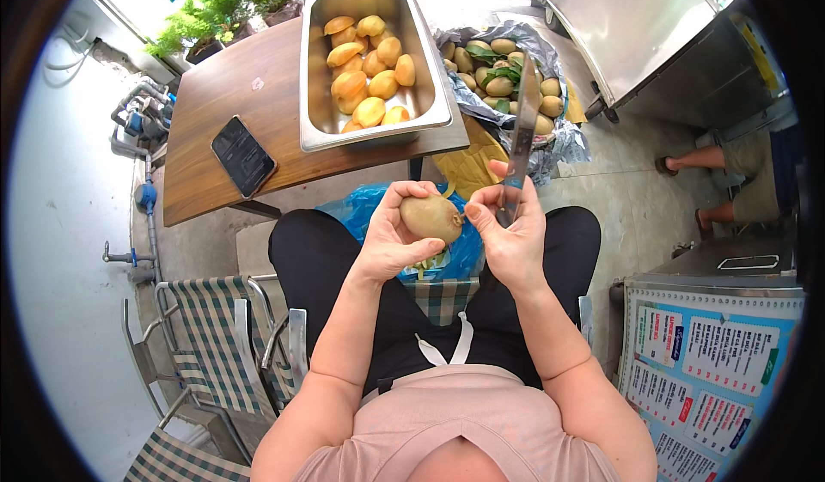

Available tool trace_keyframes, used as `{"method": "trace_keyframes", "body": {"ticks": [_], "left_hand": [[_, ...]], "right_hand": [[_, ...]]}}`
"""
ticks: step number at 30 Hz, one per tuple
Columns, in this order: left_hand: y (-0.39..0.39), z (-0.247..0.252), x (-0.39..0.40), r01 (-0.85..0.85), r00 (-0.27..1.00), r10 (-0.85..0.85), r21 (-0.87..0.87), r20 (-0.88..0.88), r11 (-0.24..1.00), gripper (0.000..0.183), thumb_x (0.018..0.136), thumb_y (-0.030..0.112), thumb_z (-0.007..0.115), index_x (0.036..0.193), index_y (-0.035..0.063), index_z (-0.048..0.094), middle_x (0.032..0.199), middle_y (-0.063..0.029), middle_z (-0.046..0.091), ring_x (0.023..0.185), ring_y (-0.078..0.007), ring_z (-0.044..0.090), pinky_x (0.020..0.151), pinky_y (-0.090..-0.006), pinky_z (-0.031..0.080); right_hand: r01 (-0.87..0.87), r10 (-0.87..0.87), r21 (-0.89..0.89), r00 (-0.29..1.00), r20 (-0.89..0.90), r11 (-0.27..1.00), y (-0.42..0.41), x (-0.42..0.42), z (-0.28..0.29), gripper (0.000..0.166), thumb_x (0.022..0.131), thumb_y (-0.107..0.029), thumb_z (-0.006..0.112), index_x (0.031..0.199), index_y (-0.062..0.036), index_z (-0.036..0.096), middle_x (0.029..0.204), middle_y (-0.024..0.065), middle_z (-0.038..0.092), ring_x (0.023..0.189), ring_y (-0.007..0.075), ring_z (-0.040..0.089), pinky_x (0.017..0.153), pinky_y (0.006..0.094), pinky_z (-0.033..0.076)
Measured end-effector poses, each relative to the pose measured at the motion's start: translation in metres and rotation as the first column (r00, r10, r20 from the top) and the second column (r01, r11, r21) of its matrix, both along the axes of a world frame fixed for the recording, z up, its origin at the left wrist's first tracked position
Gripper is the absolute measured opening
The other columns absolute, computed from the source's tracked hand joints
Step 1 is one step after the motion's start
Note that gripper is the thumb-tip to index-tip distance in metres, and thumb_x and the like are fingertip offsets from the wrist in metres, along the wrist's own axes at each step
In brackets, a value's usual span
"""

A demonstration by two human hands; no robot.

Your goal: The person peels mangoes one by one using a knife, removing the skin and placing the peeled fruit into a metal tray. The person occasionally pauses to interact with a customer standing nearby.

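My left hand [387, 240] cups a brown, unpeeled sapodilla [430, 218] above my lap. At the fruit's stem end, the thumb and a fingertip of my right hand [519, 247] pinch close to the stem. That same hand also grips a knife [525, 108], its long blade pointing up and away from me; the fingers cover its handle. Below both hands, between my knees, spreads a blue plastic bag [467, 250] with peelings [428, 264] in it. Peeled orange sapodillas [374, 63] lie in a deep stainless steel pan [308, 95] beyond my left hand.
The pan stands on a wooden table [193, 140] beside a phone [245, 156]. Right of it, a plastic-lined container [570, 147] holds unpeeled sapodillas and leaves. A metal cart [631, 24], a person's legs [699, 160] and a printed menu board [709, 379] are rightward; checked folding chairs [213, 340] stand left.
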State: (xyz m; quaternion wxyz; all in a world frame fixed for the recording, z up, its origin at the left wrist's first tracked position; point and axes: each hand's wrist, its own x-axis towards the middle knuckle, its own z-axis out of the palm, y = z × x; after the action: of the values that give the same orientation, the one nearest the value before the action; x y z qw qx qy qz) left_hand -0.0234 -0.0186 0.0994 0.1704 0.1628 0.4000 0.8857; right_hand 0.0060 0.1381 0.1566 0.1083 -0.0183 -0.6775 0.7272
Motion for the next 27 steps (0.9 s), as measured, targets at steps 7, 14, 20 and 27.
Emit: {"method": "trace_keyframes", "body": {"ticks": [7, 14, 20, 27], "left_hand": [[-0.011, -0.003, -0.004, 0.021, 0.998, -0.027, 0.097, 0.056, 0.995, 0.062, 0.064, 0.010, 0.079, 0.114, 0.0084, 0.042, 0.113, -0.0098, 0.043, 0.108, -0.0236, 0.050, 0.089, -0.0370, 0.047], [-0.025, -0.006, -0.008, 0.037, 0.992, -0.070, 0.291, 0.104, 0.956, 0.055, 0.073, 0.017, 0.073, 0.116, 0.0095, 0.039, 0.114, -0.0131, 0.043, 0.109, -0.0282, 0.051, 0.089, -0.0414, 0.050], [-0.021, -0.008, -0.006, 0.054, 0.983, -0.098, 0.262, 0.157, 0.963, 0.056, 0.073, 0.013, 0.073, 0.117, 0.0106, 0.038, 0.115, -0.0155, 0.045, 0.109, -0.0296, 0.052, 0.093, -0.0419, 0.046], [0.001, -0.012, 0.002, -0.019, 0.968, -0.038, 0.225, 0.248, 0.974, 0.057, 0.074, 0.014, 0.073, 0.119, 0.0134, 0.037, 0.117, -0.0118, 0.045, 0.112, -0.0295, 0.050, 0.089, -0.0468, 0.048]], "right_hand": [[0.085, -0.086, -0.057, 0.996, -0.008, 0.995, 0.005, -0.001, -0.008, 0.043, 0.082, -0.001, 0.062, 0.121, -0.0019, 0.041, 0.082, 0.0029, 0.056, 0.071, 0.0059, 0.052, 0.067, 0.0194, 0.043], [0.080, -0.083, 0.056, 0.994, 0.064, 0.995, 0.009, 0.002, -0.035, 0.049, 0.079, 0.000, 0.065, 0.122, -0.0015, 0.041, 0.081, 0.0017, 0.055, 0.065, 0.0030, 0.047, 0.059, 0.0161, 0.038], [-0.068, 0.037, 0.116, 0.968, 0.248, 0.991, 0.007, 0.011, -0.072, 0.048, 0.086, -0.014, 0.059, 0.125, 0.0008, 0.035, 0.080, 0.0026, 0.054, 0.058, 0.0032, 0.041, 0.054, 0.0166, 0.036], [-0.133, 0.190, 0.433, 0.977, -0.092, 0.891, 0.023, 0.040, -0.013, 0.031, 0.088, -0.021, 0.054, 0.112, -0.0022, 0.046, 0.091, 0.0084, 0.053, 0.071, 0.0162, 0.054, 0.066, 0.0257, 0.044]]}}
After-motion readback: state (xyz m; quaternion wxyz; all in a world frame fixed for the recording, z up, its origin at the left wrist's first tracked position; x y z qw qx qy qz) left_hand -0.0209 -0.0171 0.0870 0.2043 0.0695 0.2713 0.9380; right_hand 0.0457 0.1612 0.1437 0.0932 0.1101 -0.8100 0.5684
